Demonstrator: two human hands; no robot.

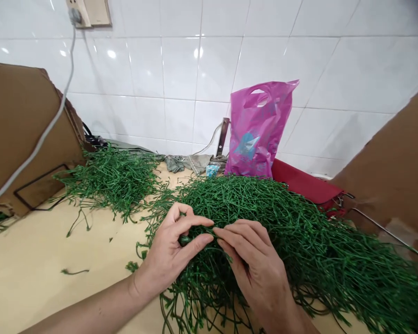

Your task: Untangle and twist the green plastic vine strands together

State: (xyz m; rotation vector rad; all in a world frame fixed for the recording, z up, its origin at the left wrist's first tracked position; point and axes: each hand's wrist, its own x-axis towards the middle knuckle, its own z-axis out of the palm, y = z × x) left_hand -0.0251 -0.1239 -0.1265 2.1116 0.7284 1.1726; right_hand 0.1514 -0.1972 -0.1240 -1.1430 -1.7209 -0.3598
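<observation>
A big heap of thin green stems with small tufted tips, looking like artificial plant stems (237,195), spreads under and beyond both hands. My left hand (176,248) is curled over its left part, with thumb and index finger reaching to the right. Something green shows in the crook of its fingers, and the stem at the fingertips is only partly visible. Facing it, my right hand (256,264) is closed in a pinch on a green stem, its fingertips almost touching the left ones. The ends of the pinched stem blend into the heap.
A smaller green pile (114,178) lies at the back left, and a loose stem (75,272) at the left. Cardboard boxes (21,125) flank both sides. Behind the heap are a purple plastic bag (257,130) and a red bag (303,182). A grey cable (55,118) hangs at left.
</observation>
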